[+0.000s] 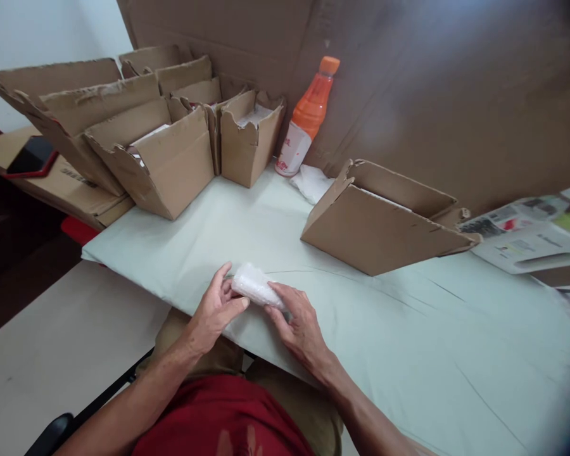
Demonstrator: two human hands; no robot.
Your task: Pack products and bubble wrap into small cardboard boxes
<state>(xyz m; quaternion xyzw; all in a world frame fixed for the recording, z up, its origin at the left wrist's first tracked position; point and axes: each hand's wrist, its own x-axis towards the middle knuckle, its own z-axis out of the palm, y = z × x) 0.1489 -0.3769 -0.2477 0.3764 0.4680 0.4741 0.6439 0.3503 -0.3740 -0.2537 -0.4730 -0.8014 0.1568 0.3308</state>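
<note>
One bubble-wrapped roll [255, 285] lies between both hands [215, 310] [300, 322].

Toward the far edge of the pale green table [384, 342], cardboard boxes [190, 168] are stood, with an orange bottle [308, 113] and white tissue [312, 183] set between them.

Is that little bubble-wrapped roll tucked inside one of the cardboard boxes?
No, the bubble-wrapped roll is between the left hand and the right hand, apart from the cardboard boxes.
</note>
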